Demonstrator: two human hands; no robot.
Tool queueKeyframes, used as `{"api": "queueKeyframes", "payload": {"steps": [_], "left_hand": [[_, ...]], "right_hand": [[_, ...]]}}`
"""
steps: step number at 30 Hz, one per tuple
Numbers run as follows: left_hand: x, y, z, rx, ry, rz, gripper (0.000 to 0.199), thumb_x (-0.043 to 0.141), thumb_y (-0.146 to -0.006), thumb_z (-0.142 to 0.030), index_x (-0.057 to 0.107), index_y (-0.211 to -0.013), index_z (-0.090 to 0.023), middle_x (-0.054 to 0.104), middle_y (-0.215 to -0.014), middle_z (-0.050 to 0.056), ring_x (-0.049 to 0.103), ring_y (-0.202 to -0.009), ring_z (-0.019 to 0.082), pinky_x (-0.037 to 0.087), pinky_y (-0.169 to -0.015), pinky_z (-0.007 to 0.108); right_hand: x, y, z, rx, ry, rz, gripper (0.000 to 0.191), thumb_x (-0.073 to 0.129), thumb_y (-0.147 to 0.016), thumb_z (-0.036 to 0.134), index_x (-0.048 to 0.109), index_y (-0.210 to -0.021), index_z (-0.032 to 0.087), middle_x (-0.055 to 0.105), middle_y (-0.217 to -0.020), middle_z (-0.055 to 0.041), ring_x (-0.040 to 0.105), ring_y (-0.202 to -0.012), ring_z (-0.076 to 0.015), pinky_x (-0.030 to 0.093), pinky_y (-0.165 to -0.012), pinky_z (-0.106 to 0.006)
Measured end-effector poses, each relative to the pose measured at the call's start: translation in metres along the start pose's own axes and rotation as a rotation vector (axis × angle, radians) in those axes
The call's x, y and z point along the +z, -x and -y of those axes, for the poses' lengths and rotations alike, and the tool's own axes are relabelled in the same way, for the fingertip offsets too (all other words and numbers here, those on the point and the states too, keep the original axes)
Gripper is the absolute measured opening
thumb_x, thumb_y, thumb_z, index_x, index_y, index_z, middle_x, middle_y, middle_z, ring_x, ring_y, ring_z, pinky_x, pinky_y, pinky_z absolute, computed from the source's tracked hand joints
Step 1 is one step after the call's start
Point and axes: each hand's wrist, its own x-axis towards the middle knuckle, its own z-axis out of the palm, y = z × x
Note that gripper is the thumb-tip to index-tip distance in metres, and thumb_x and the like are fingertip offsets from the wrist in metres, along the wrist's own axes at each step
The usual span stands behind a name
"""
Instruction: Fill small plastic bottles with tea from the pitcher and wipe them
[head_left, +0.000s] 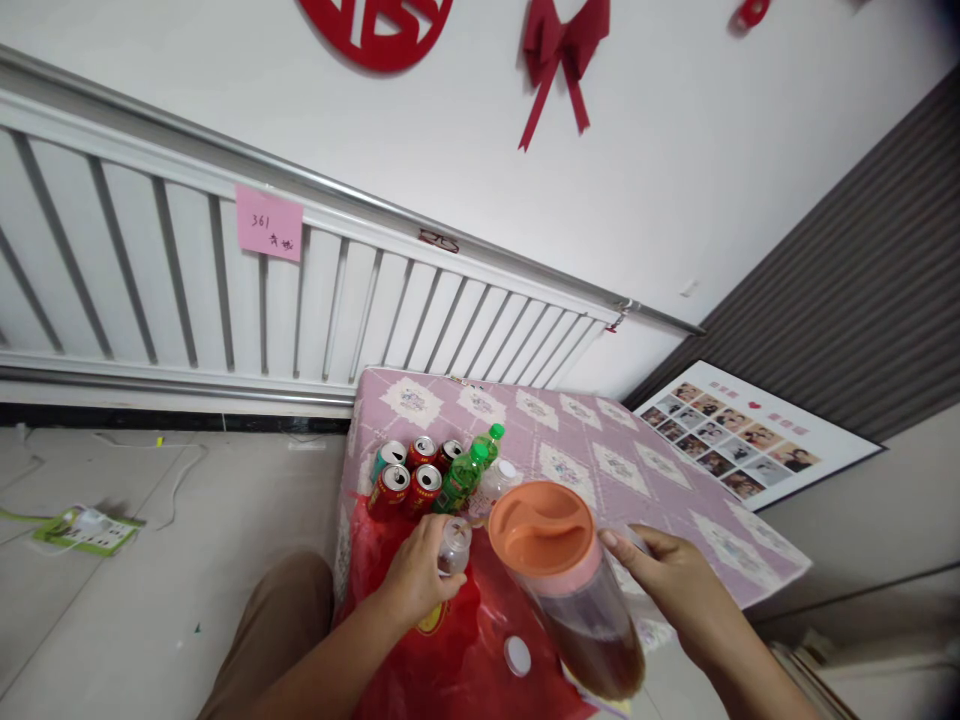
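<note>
My left hand [416,570] is wrapped round a small clear plastic bottle [455,543] whose mouth is uncapped. Gripped by its handle in my right hand [664,575] is a clear pitcher [589,625] with an orange lid [541,530]. Brown liquid sits in the lower part of the tilted pitcher, which is just right of the bottle and apart from it. A white bottle cap [517,655] lies on the red plastic bag [487,650] below. Beyond my left hand stand several opened drink cans [426,485], green bottles [463,475] and a clear bottle with a white cap [495,485].
The table wears a purple patterned cloth [570,460]. A white radiator [322,290] with a pink note [270,222] runs along the wall. A photo board [757,435] leans at the right. On the floor at left lies a power strip [88,528] with cables.
</note>
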Motion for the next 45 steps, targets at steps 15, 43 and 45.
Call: {"api": "queueKeyframes", "payload": {"steps": [15, 43, 45], "left_hand": [[-0.002, 0.0, -0.006, -0.008, -0.014, 0.017, 0.065, 0.075, -0.063, -0.012, 0.052, -0.124, -0.021, 0.06, -0.122, 0.009, 0.058, -0.117, 0.028, 0.046, -0.104, 0.043], [0.001, 0.0, -0.003, 0.008, -0.022, 0.018, 0.064, 0.073, -0.064, -0.013, 0.05, -0.124, -0.021, 0.059, -0.122, 0.009, 0.057, -0.116, 0.028, 0.046, -0.102, 0.045], [0.001, 0.0, -0.003, 0.006, -0.026, 0.022, 0.064, 0.074, -0.064, -0.014, 0.05, -0.124, -0.021, 0.059, -0.122, 0.01, 0.057, -0.117, 0.028, 0.046, -0.102, 0.045]], "right_hand": [[-0.001, -0.002, -0.003, 0.03, -0.012, 0.032, 0.051, 0.067, -0.072, 0.068, 0.059, -0.056, 0.02, 0.047, -0.055, 0.0027, 0.043, -0.057, -0.015, 0.035, -0.053, -0.026], [-0.001, -0.005, -0.009, 0.057, 0.029, 0.065, 0.054, 0.062, -0.073, 0.072, 0.052, -0.058, 0.021, 0.039, -0.06, 0.0032, 0.037, -0.061, -0.0146, 0.031, -0.055, -0.026], [0.0, -0.005, -0.007, 0.06, 0.027, 0.064, 0.054, 0.062, -0.073, 0.072, 0.051, -0.057, 0.021, 0.037, -0.06, 0.0034, 0.036, -0.06, -0.0143, 0.031, -0.055, -0.026]]}}
